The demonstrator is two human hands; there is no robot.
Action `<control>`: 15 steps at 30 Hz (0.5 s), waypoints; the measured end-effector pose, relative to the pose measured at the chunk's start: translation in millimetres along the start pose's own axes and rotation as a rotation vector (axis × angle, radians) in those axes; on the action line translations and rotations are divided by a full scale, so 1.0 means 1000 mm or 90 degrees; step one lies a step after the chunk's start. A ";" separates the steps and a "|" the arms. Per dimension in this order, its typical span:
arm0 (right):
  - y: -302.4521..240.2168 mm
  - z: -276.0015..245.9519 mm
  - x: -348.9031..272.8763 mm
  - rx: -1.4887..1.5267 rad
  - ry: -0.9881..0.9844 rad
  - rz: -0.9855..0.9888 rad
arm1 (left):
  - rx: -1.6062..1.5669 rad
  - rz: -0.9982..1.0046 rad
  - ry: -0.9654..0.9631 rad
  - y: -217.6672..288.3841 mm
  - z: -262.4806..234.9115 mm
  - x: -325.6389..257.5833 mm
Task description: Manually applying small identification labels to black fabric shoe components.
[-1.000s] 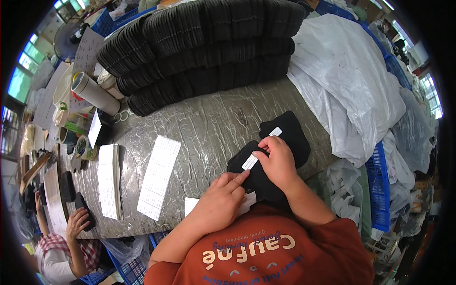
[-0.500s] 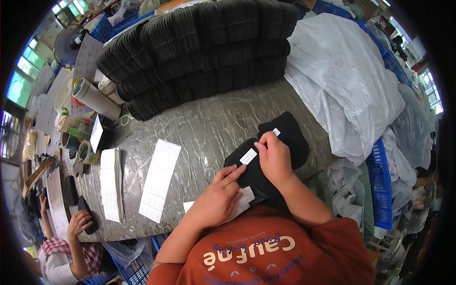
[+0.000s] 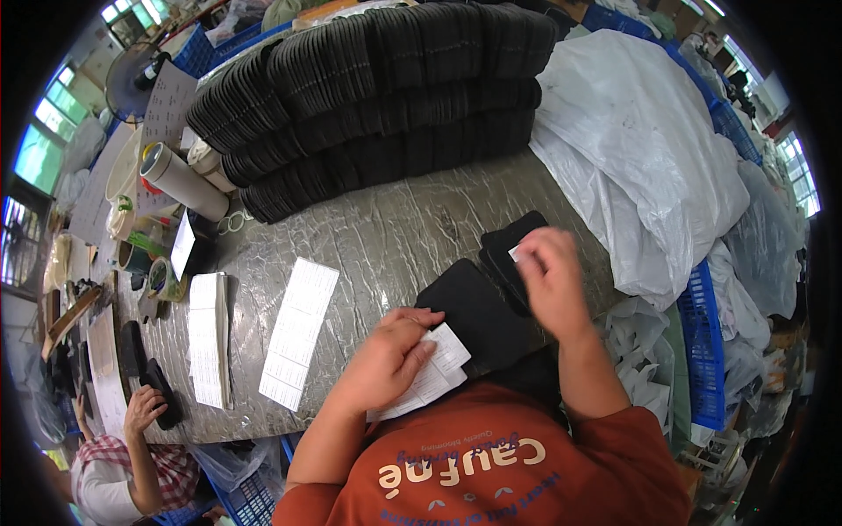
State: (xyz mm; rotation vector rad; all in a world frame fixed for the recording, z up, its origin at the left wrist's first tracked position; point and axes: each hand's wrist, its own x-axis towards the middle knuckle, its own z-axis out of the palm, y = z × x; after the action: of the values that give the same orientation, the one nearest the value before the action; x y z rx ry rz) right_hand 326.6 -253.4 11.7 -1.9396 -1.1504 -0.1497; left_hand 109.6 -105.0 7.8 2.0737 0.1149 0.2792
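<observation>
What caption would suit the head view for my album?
Left hand holding white label sheets, right hand over flat black pieces, black stacks beyond on the table.

The worker's left hand [image 3: 395, 355] grips white label strips [image 3: 428, 386] at the edge of a black pad [image 3: 474, 307]. The right hand [image 3: 554, 276], slightly blurred, is over other black pads [image 3: 517, 235], a white label [image 3: 514, 252] at its fingertips. Three tiers of black pieces [image 3: 377, 101] stand across the table [image 3: 377, 237], near a pale bottle [image 3: 186, 182].
</observation>
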 end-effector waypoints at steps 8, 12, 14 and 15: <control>-0.048 0.016 -0.024 0.302 -0.228 0.017 | 0.111 -0.172 0.211 0.011 0.000 -0.002; -0.035 0.019 -0.007 0.292 -0.222 0.178 | 0.158 0.053 0.031 0.022 -0.004 -0.005; -0.021 0.031 -0.009 0.295 -0.226 0.194 | 0.199 0.055 0.012 0.021 0.006 -0.004; -0.016 0.035 -0.010 0.273 -0.247 0.220 | 0.241 0.056 -0.007 0.018 0.009 -0.004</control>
State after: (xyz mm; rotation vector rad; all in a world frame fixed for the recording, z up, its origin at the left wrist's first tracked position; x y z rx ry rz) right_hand 298.3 -231.7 -5.2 -1.7798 -0.9632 0.6327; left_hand 107.2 -122.9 18.6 2.4602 0.0744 0.3179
